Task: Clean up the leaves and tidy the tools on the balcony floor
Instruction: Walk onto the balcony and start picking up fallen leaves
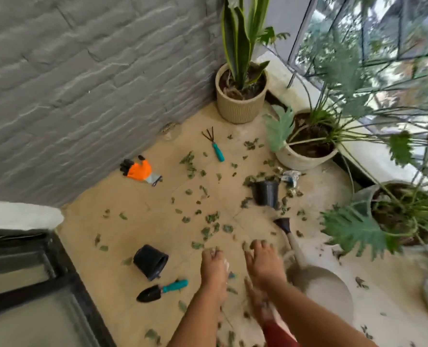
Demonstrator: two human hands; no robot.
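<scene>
Green leaf scraps (211, 217) lie scattered over the beige balcony floor (138, 211). My left hand (213, 266) reaches down at the bottom centre, its fingertips curled over a few leaves. Just to its right, my right hand (263, 261) is spread with its fingertips on leaves on the floor. A teal-handled trowel (161, 290) lies left of my left hand. A teal-handled hand rake (214, 145) lies far ahead. An orange glove (139, 170) rests near the wall. The view is blurred by motion.
One black pot (150, 261) lies on its side by the trowel, another (266, 192) stands mid-floor beside a crumpled grey glove (291, 176). A watering can (318, 284) sits right of my hands. Three potted plants (241, 96) line the right edge. A grey brick wall (82, 83) runs along the left.
</scene>
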